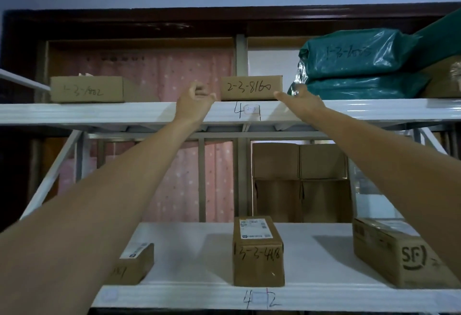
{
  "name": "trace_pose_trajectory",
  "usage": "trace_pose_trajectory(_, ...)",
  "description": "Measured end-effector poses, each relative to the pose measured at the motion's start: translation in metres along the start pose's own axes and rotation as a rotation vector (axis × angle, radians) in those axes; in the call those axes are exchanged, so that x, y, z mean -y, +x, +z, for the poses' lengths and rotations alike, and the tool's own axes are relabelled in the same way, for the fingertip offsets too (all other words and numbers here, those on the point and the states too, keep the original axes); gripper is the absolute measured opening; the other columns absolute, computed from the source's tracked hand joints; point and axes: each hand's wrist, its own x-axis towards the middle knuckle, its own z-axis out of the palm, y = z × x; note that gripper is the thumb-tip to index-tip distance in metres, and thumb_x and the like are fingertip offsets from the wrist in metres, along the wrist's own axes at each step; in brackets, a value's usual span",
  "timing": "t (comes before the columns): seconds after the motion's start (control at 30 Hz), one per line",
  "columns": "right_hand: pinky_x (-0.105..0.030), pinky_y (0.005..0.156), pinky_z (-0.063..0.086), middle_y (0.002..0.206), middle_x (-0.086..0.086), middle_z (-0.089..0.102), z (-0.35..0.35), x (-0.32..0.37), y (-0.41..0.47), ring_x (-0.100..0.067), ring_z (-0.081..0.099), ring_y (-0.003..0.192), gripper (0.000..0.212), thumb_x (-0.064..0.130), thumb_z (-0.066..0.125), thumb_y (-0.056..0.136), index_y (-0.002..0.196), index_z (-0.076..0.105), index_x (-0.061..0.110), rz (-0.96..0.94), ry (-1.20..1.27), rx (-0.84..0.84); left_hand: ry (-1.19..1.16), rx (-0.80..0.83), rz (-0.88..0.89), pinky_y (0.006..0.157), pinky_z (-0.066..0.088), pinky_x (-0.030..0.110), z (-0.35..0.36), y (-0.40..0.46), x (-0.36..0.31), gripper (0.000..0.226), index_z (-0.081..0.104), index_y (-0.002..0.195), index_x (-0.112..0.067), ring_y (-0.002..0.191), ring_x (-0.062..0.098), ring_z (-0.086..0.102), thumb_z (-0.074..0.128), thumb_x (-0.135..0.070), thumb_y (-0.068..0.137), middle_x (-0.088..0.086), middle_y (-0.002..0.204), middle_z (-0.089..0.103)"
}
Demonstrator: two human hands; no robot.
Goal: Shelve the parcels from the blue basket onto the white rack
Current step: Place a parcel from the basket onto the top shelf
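Sitting on the upper shelf (99, 112) of the white rack (374, 110), the small parcel marked 2-3-8160 (251, 88) stood at the front edge, centred. Left hand (195, 101) hovered just left of it, fingers curled, holding nothing. Right hand (303, 101) was at its right lower corner, fingers extended; contact could not be confirmed. Green bagged parcels (359, 65) were stacked close on the right, narrow gap only. Flat box (87, 89) lay well apart to the left, with bare shelf between. Lower shelf (199, 259) carried three boxes: a small one (134, 264) at left, a box marked 3-3-448 (258, 252) at centre, an SF box (399, 252) at right, with open gaps between them. Stacked cartons (299, 180) stood behind.
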Motion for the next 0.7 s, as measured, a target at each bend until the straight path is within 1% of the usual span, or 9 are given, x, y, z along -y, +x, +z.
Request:
trace_pose_trajectory(0.07,-0.040,0.107,0.038,0.148,-0.014,0.040,0.004,0.005,-0.014,-0.034,0.040,0.134,0.085,0.059,0.054,0.087,0.150,0.023,0.011,-0.028,0.285,-0.175,-0.033,-0.129,0.039,0.085,0.038,0.023,-0.020,-0.013,0.003,0.037,0.054,0.122,-0.015,0.104,0.013,0.054,0.060,-0.025,0.087,-0.005,0.111,0.057)
trace_pose_trajectory(0.1,-0.036,0.102,0.040,0.144,-0.014,0.042,0.006,0.010,-0.023,-0.031,0.044,0.129,0.082,0.055,0.057,0.086,0.147,0.026,0.010,-0.055,0.352,-0.290,-0.026,-0.183,0.072,0.084,0.038,0.022,-0.032,-0.018,0.005,0.035,0.055,0.121,-0.014,0.102,0.012,0.054,0.059,-0.024,0.087,-0.006,0.109,0.056)
trace_pose_trajectory(0.17,-0.033,0.098,0.040,0.139,-0.010,0.044,0.013,0.022,-0.042,-0.023,0.047,0.124,0.076,0.051,0.060,0.086,0.144,0.031,0.011,-0.163,0.317,-0.473,0.002,-0.271,0.136,0.083,0.039,0.022,-0.059,-0.023,0.007,0.033,0.056,0.117,-0.010,0.100,0.011,0.053,0.059,-0.024,0.088,-0.005,0.107,0.055)
trace_pose_trajectory(0.2,-0.031,0.096,0.042,0.137,-0.009,0.045,0.017,0.031,-0.050,-0.020,0.048,0.119,0.072,0.049,0.061,0.086,0.142,0.034,0.013,-0.241,0.279,-0.505,0.010,-0.308,0.160,0.083,0.040,0.021,-0.075,-0.023,0.009,0.032,0.055,0.116,-0.008,0.099,0.011,0.052,0.059,-0.024,0.088,-0.004,0.107,0.055)
trace_pose_trajectory(0.27,-0.027,0.084,0.046,0.126,-0.006,0.050,0.027,0.055,-0.064,-0.014,0.051,0.106,0.066,0.045,0.064,0.085,0.137,0.037,0.016,-0.365,0.273,-0.457,0.041,-0.343,0.209,0.085,0.039,0.021,-0.110,-0.019,0.015,0.031,0.054,0.113,-0.004,0.098,0.012,0.051,0.058,-0.023,0.089,-0.001,0.105,0.053)
trace_pose_trajectory(0.37,-0.022,0.069,0.042,0.111,-0.001,0.055,0.048,0.099,-0.080,-0.015,0.055,0.095,0.060,0.044,0.065,0.082,0.132,0.042,0.018,-0.438,0.322,-0.307,0.124,-0.388,0.219,0.086,0.040,0.023,-0.168,-0.010,0.039,0.031,0.054,0.114,-0.004,0.100,0.015,0.051,0.057,-0.024,0.090,0.001,0.105,0.053)
trace_pose_trajectory(0.5,-0.033,0.082,0.050,0.111,-0.001,0.059,0.088,0.161,-0.092,-0.019,0.058,0.099,0.060,0.049,0.064,0.083,0.131,0.044,0.019,-0.428,0.218,-0.147,0.178,-0.454,0.154,0.080,0.040,0.024,-0.235,0.004,0.087,0.036,0.053,0.115,-0.007,0.097,0.014,0.051,0.056,-0.032,0.089,0.005,0.108,0.057)
trace_pose_trajectory(0.6,-0.041,0.091,0.050,0.112,-0.005,0.059,0.122,0.211,-0.093,-0.023,0.058,0.101,0.059,0.049,0.061,0.086,0.132,0.042,0.016,-0.351,0.217,-0.065,0.196,-0.381,0.098,0.079,0.037,0.026,-0.274,0.028,0.116,0.038,0.051,0.114,-0.008,0.097,0.016,0.049,0.054,-0.038,0.091,0.007,0.110,0.056)
trace_pose_trajectory(0.7,-0.043,0.093,0.049,0.112,-0.007,0.060,0.157,0.248,-0.085,-0.026,0.059,0.103,0.065,0.054,0.057,0.088,0.138,0.039,0.016,-0.299,0.186,-0.035,0.255,-0.287,0.061,0.083,0.040,0.035,-0.306,0.060,0.141,0.036,0.046,0.105,-0.016,0.104,0.027,0.054,0.053,-0.048,0.089,0.004,0.103,0.053)
